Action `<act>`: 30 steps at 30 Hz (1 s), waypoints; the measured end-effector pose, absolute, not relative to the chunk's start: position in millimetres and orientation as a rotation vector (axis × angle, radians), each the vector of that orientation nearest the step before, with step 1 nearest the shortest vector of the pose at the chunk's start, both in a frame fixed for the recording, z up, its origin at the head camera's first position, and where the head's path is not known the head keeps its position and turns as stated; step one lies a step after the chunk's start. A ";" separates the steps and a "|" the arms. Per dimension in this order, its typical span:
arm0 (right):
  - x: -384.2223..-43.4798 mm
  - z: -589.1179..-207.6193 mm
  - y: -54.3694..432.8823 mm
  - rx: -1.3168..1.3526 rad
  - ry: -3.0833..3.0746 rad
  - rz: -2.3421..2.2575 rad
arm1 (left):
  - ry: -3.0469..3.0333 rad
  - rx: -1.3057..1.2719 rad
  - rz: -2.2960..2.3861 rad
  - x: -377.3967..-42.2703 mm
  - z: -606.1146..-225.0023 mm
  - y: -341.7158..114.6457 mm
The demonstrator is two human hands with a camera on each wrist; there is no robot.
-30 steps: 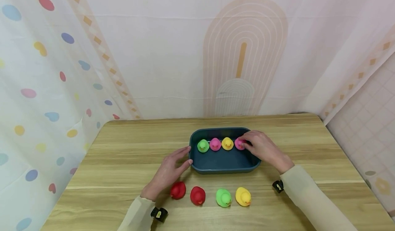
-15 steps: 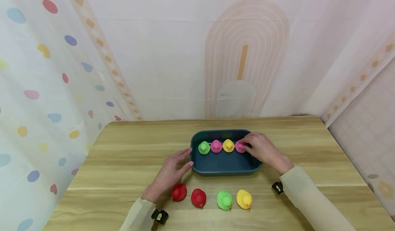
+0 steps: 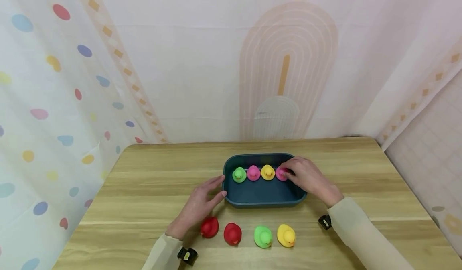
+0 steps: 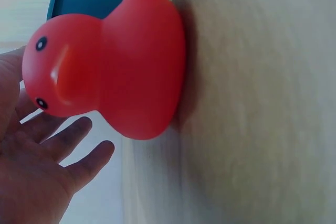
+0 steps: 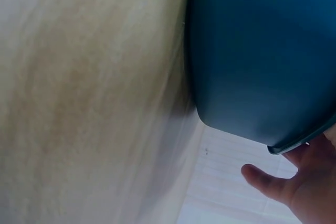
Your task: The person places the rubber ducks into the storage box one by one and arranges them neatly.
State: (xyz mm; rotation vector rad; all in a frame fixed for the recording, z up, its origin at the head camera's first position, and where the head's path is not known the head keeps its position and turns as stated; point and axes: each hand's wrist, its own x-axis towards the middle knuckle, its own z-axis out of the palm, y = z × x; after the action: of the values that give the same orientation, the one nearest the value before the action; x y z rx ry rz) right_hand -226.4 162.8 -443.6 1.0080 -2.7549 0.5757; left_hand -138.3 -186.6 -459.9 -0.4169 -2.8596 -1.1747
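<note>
A person's two hands work at a dark blue-green rectangular tray (image 3: 265, 193) on the wood-grain surface (image 3: 162, 169), right of the middle, set in from the back edge. Little has changed over the last second: the head view has tipped slightly, so everything sits lower in it, while the hands and the toy ducks keep their places.

The right hand (image 3: 308, 176) reaches over the tray's right end, appearing to pinch a pink duck (image 3: 281, 174) between thumb and fingertips. That duck is the right end of a row nearer the tray's back wall than its front — from the left, a green duck (image 3: 239, 175), a second pink duck (image 3: 253, 173) and a yellow duck (image 3: 268, 173), all upright and beak forward. The left hand (image 3: 199, 202) is open, fingers loosely spread, index fingertip and thumb at the tray's left rim, as if steadying it.

Four more ducks stand between the tray's front edge and the viewer: one red duck (image 3: 209, 227) just beside the left wrist, another red one (image 3: 232, 234), a light green one (image 3: 263, 237) and a bright yellow one (image 3: 286, 236).

The steadiness suggests that the held duck is already in line — it just hasn't been let go — leaving four outside.
</note>
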 end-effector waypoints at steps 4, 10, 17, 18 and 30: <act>-222.9 -443.5 167.7 0.988 -2.726 0.637 | -2.862 -0.411 -1.183 -139.0 -460.0 -183.7; -211.2 -443.0 180.0 0.845 -2.702 0.808 | -2.861 -0.410 -1.181 -139.8 -459.7 -181.4; -196.6 -441.5 195.6 0.758 -2.747 0.869 | -2.867 -0.398 -1.188 -140.3 -461.9 -179.8; -195.2 -441.7 197.0 0.764 -2.763 0.863 | -2.869 -0.396 -1.191 -140.4 -461.8 -179.9; -189.5 -445.0 205.4 0.812 -2.903 0.842 | -2.889 -0.420 -1.145 -144.3 -455.6 -182.8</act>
State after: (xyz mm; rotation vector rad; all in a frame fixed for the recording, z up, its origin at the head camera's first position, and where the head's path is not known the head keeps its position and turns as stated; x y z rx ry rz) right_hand -189.5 205.4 -445.0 0.8122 -2.9026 0.8417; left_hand -144.3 -182.8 -455.6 -0.4197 -2.8890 -1.1452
